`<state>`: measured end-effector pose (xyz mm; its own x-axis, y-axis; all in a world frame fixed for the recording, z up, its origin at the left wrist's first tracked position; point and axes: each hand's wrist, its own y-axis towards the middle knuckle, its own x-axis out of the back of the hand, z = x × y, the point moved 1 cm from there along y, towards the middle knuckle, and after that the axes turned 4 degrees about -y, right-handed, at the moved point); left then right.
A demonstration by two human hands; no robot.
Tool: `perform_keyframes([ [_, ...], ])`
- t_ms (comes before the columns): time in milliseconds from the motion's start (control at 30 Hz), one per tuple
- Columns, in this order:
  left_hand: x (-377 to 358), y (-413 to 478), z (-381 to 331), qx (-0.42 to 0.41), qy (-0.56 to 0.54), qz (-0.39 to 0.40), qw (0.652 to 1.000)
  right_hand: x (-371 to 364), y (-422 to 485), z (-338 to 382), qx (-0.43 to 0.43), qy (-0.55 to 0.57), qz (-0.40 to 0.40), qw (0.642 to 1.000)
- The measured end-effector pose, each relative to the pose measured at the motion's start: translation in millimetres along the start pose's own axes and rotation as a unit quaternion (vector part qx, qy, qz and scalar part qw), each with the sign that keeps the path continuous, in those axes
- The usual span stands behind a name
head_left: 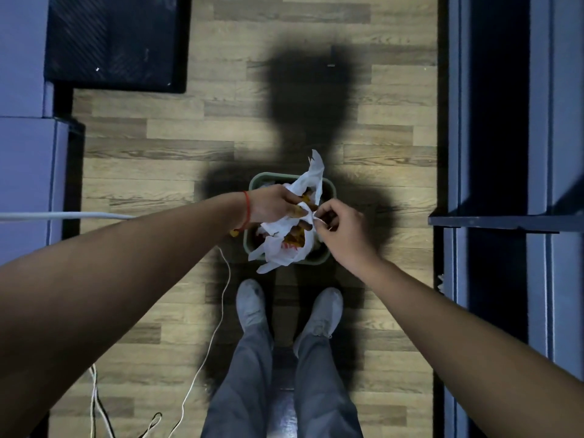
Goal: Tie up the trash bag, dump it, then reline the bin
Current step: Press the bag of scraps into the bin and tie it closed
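Note:
A small green bin (329, 190) stands on the wood floor just ahead of my feet. A white plastic trash bag (286, 248) with orange and red rubbish showing through fills it, its flaps sticking up and over the rim. My left hand (273, 203), with a red string at the wrist, grips the bag's upper edge over the bin. My right hand (341, 227) pinches another bit of the bag's edge right beside it, fingers closed on the plastic.
A white cable (221, 298) trails across the floor at my left foot, with more cables at the lower left. A dark mat (117, 42) lies at the far left. Grey furniture lines the left side and dark shelving (505, 219) the right.

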<state>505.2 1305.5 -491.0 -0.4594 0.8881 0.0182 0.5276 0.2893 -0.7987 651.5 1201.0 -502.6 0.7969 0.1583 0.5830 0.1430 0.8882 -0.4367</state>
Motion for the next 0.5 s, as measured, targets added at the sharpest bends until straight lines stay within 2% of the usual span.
perform_keyframes([
  [133,2,2,11,0.021,-0.074,0.01,0.997,-13,-13,-9,0.045,0.003,-0.037,0.998],
  [233,1,-1,13,0.029,-0.103,0.008,0.994,-18,-16,-11,0.042,0.017,-0.012,0.999],
  [367,2,-6,17,0.009,0.052,-0.006,0.999,-11,-9,-15,0.012,0.037,0.056,0.998],
  [433,-3,-10,15,-0.022,0.146,-0.016,0.989,-6,5,-16,-0.021,0.047,0.034,0.998],
  [500,-9,-10,13,-0.058,0.275,-0.034,0.959,-3,22,-15,-0.034,0.045,0.015,0.998],
])
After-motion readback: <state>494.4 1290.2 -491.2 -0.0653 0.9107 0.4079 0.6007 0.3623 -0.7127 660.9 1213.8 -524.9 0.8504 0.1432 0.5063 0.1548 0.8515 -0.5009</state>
